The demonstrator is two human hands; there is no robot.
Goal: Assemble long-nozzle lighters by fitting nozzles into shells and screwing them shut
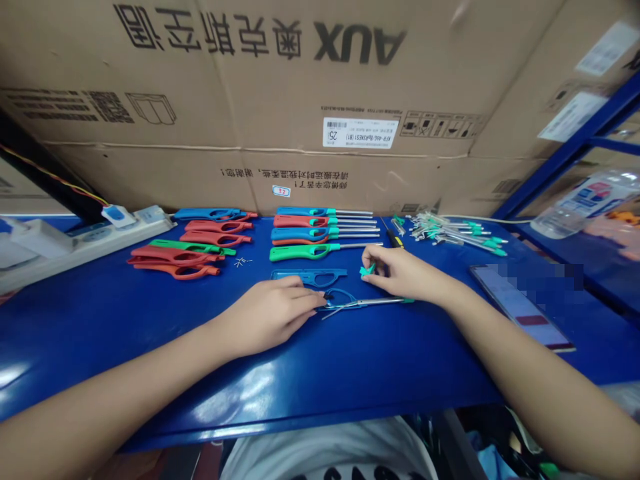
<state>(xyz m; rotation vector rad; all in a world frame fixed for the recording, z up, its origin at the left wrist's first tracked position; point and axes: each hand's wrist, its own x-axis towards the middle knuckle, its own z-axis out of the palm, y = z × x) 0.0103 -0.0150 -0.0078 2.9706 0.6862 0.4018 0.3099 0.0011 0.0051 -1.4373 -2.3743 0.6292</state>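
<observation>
My left hand [277, 310] is closed over the handle end of a blue lighter shell [343, 297] on the table, covering much of it. From that shell a metal tube [383, 301] runs right to a green end, and a thin wire or rod crosses below it. My right hand [400, 270] pinches a small green plastic piece [367, 270], just above the tube. Behind the shell lies a separate blue shell half [313, 275]. Beyond it sits a row of long-necked lighters, the nearest a green lighter [300, 253].
Stacked red shells [175, 257] and small screws [241, 262] lie left. At back right are a yellow-black screwdriver [395, 238] and piled metal tubes [450, 231]. A phone [520, 307] lies right, below a plastic bottle [580, 203]. A power strip [90, 243] and cardboard box [280, 87] border the table.
</observation>
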